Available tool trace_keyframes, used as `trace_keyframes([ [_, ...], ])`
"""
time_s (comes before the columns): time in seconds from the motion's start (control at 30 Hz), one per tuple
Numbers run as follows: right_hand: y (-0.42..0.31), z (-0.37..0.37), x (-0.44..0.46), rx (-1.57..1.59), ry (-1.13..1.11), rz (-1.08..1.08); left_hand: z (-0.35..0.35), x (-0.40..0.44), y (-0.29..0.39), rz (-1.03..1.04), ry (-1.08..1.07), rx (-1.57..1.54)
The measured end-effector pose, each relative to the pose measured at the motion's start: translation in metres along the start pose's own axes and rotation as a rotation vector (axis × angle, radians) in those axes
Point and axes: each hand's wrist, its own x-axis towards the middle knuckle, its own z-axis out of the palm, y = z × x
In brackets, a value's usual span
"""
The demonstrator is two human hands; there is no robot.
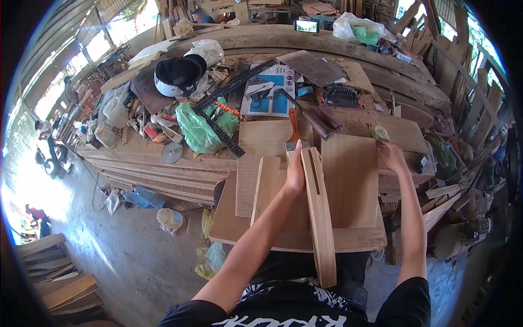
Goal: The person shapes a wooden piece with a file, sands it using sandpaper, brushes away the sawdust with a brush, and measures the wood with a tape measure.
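Note:
My left hand is against the left side of a long wooden piece with a slot, gripping it upright on edge; its near end juts past the boards towards my body. A paintbrush with an orange handle lies just beyond my left fingertips. A second wooden piece is left of my wrist. To the right, my right hand is closed at a small pale green and white round item, whose kind I cannot make out. A wide smooth board lies between my hands.
Behind the boards lie a black metal square, a green plastic bag, a printed sheet and a dark brush. A helmet sits further left. Stacked planks run along the back; a phone stands there.

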Motion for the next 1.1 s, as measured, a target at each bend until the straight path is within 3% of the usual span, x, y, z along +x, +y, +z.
trace_keyframes([
  [0.23, -0.008, 0.008, -0.007, -0.018, 0.107, -0.008, 0.005, -0.006, 0.007, 0.007, -0.115, -0.01],
  [0.43, -0.009, -0.001, 0.007, 0.124, 0.266, 0.181, 0.013, -0.008, 0.008, 0.116, -0.086, 0.072],
  [0.53, 0.004, 0.014, 0.023, 0.069, 0.458, 0.012, 0.018, -0.008, 0.012, 0.179, -0.097, 0.084],
  [0.6, -0.004, 0.009, 0.027, 0.072, 0.4, 0.0, 0.019, -0.011, 0.018, 0.177, -0.128, 0.069],
  [0.8, -0.038, 0.022, 0.041, 0.154, 0.525, -0.104, 0.028, -0.005, 0.048, 0.231, -0.087, 0.282],
  [1.03, -0.122, 0.029, 0.051, 0.226, 0.107, -0.129, 0.015, -0.002, 0.054, 0.302, -0.13, 0.477],
  [1.1, -0.129, 0.046, 0.066, 0.16, 0.105, -0.172, 0.012, -0.003, 0.051, 0.378, -0.109, 0.52],
])
